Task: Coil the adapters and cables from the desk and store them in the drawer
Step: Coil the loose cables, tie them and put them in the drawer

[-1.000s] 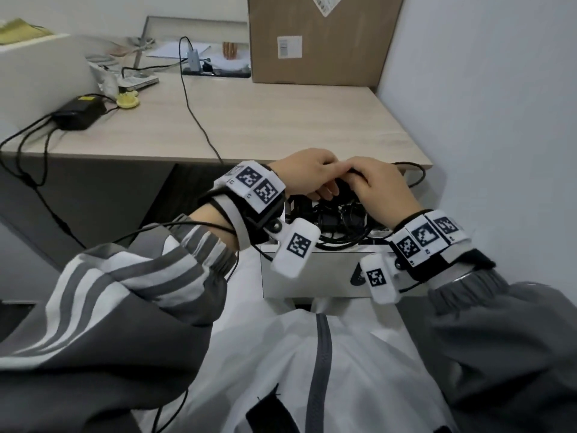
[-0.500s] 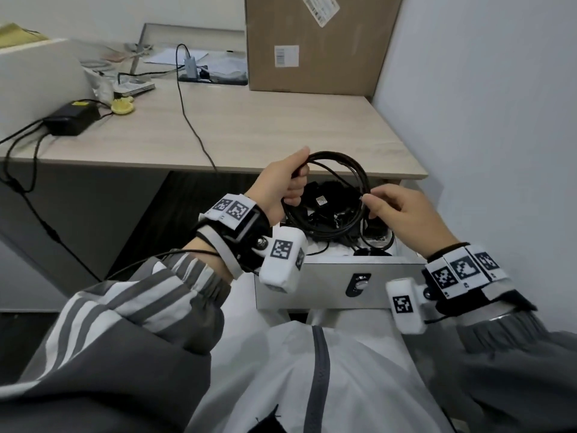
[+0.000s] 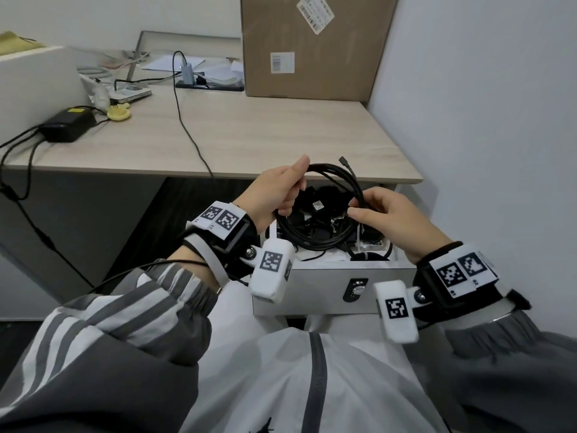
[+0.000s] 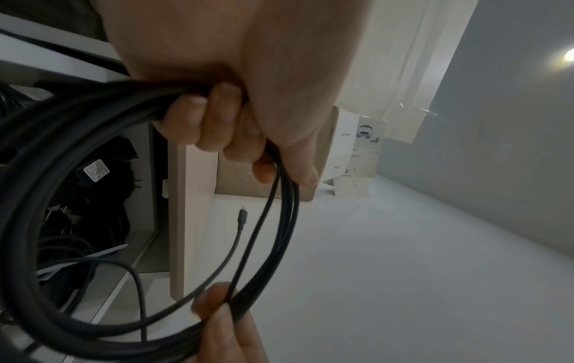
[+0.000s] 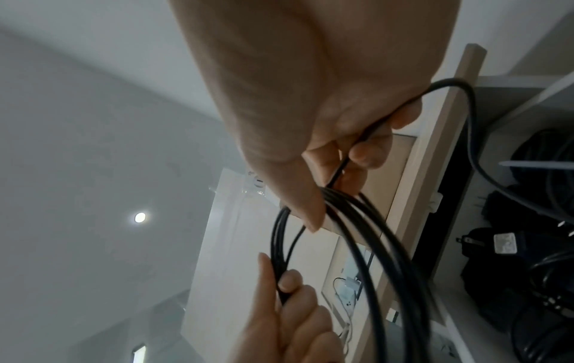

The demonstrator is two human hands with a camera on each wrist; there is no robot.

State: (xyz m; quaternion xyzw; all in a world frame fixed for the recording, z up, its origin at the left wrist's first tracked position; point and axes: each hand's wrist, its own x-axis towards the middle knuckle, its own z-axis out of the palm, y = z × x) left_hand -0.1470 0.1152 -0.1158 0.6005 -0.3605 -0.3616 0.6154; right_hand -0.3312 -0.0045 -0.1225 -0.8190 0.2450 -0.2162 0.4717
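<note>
A coiled black cable (image 3: 321, 235) hangs upright above the open white drawer (image 3: 327, 285) under the desk. My left hand (image 3: 278, 192) grips the coil's upper left side, fingers curled round the strands (image 4: 130, 103). My right hand (image 3: 384, 214) pinches the coil's right side (image 5: 348, 157) between thumb and fingers. The cable's free plug end (image 3: 343, 160) sticks up above the coil, also seen in the left wrist view (image 4: 242, 216). Inside the drawer lie black adapters (image 3: 318, 204) and more dark cables (image 5: 534, 282).
On the wooden desk (image 3: 265, 132) a black power brick (image 3: 67, 125) with its leads sits at the left, and a thin black cable (image 3: 187, 120) runs over the front edge. A cardboard box (image 3: 312, 45) stands at the back. A wall (image 3: 484, 120) is close on the right.
Both hands rose out of the drawer with the coil, which now stands upright above it. The right hand moved from beside the coil to pinching its right side.
</note>
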